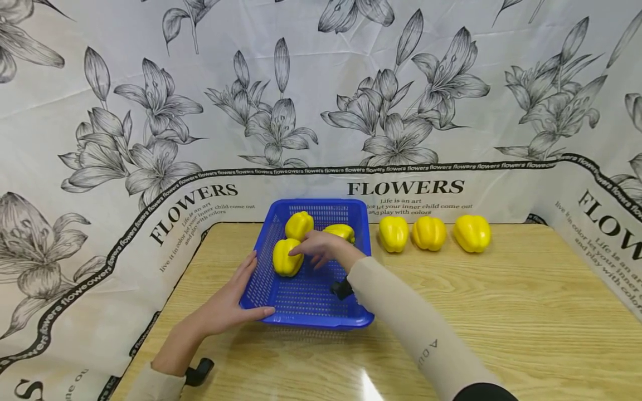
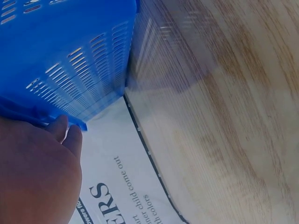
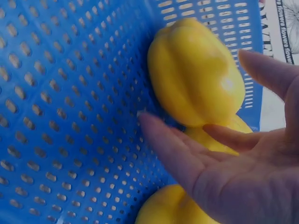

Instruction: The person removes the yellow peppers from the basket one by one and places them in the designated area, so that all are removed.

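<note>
A blue plastic basket (image 1: pixel 306 317) with slotted walls stands on the table. Its near left corner is held by my left hand (image 1: pixel 225 303), the thumb on the front rim and the fingers over the left rim. My right hand (image 1: pixel 326 245) reaches inside, its fingers spread loosely beside a yellow bell pepper (image 3: pixel 196 70). In the head view, that bell pepper (image 1: pixel 287 262) lies nearest the basket's left side. Behind it sits a second bell pepper (image 1: pixel 300 224). A third bell pepper (image 1: pixel 341 231) is partly hidden behind my right hand.
Right of the basket, three more yellow peppers stand in a row: a left one (image 1: pixel 393 234), a middle one (image 1: pixel 429 233) and a right one (image 1: pixel 472 233). A flower-printed cloth (image 1: pixel 301 111) hangs behind and beside the wooden table (image 1: pixel 451 312).
</note>
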Action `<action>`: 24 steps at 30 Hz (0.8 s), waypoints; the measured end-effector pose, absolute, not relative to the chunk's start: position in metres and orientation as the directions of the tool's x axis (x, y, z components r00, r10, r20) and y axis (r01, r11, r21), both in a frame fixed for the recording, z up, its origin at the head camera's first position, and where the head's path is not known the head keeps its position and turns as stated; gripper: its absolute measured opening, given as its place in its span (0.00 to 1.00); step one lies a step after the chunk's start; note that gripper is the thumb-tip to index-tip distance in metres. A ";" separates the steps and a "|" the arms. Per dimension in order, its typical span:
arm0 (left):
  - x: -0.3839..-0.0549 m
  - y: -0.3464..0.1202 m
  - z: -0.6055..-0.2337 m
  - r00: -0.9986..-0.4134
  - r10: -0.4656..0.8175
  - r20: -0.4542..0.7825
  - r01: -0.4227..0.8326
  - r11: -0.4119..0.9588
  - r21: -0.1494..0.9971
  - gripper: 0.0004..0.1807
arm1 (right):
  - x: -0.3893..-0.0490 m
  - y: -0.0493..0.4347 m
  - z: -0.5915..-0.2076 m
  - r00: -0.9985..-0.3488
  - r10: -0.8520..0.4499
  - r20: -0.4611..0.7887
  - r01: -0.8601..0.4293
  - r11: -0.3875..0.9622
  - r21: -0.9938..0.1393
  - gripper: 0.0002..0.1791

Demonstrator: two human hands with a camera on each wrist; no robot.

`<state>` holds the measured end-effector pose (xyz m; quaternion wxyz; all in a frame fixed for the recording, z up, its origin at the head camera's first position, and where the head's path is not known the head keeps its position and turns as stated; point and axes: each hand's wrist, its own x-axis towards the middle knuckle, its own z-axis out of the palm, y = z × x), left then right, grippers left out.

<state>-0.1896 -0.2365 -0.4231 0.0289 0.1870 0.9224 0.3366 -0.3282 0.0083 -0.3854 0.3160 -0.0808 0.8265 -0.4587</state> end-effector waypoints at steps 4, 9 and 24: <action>-0.189 -0.236 -0.423 -0.927 0.367 0.069 0.324 0.698 0.639 0.64 | -0.328 0.004 -0.390 -0.784 -0.429 -0.449 0.167 0.551 -0.818 0.42; -0.190 -0.236 -0.423 -0.926 0.369 0.077 0.331 0.696 0.637 0.64 | -0.324 -0.001 -0.390 -0.793 -0.437 -0.424 0.155 0.529 -0.835 0.42; -0.190 -0.238 -0.426 -0.928 0.365 0.078 0.329 0.702 0.632 0.63 | -0.322 -0.009 -0.392 -0.827 -0.444 -0.344 0.107 0.476 -0.873 0.40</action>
